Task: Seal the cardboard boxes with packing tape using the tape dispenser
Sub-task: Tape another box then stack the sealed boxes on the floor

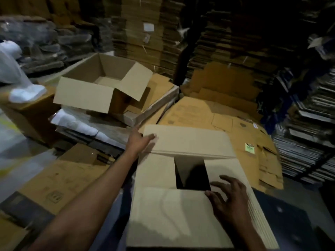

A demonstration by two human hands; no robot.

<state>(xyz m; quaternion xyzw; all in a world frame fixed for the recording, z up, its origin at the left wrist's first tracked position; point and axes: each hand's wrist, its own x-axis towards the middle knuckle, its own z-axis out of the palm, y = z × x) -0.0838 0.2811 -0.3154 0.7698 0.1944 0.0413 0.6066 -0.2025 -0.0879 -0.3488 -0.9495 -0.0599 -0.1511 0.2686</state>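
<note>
Box: the near box (pixel 183 211) sits right under the person, its top half closed. The two short flaps are already folded in, a dark gap (pixel 192 174) left between them. The near long flap lies over them; the far long flap (pixel 190 140) is still laid back.
Left hand: the left hand (pixel 138 140) reaches to the far left corner of that box, fingers (pixel 150 137) straight and lying on the far flap's edge, likely to swing it over the gap.
Right hand: the right hand (pixel 229 194) rests on the box's right short flap, fingers (pixel 217 183) spread apart and pressing flat, holding nothing. I'd say it pins the inner flaps down so they don't spring up while the last flap comes over.
Tape dispenser: I can't spot one anywhere, so taping looks some way off.
Second box: beyond the near box, up and to its left, an open box (pixel 101 86) stands with all flaps up, unsealed.
Beside the box: flattened cardboard sheets (pixel 199 113) lie just behind it and to its left.
Further back: tall stacks of flat cardboard (pixel 145 33) wall the room, well behind the near box.
Far left: something white and blurred (pixel 12 69), too unclear to name.
</note>
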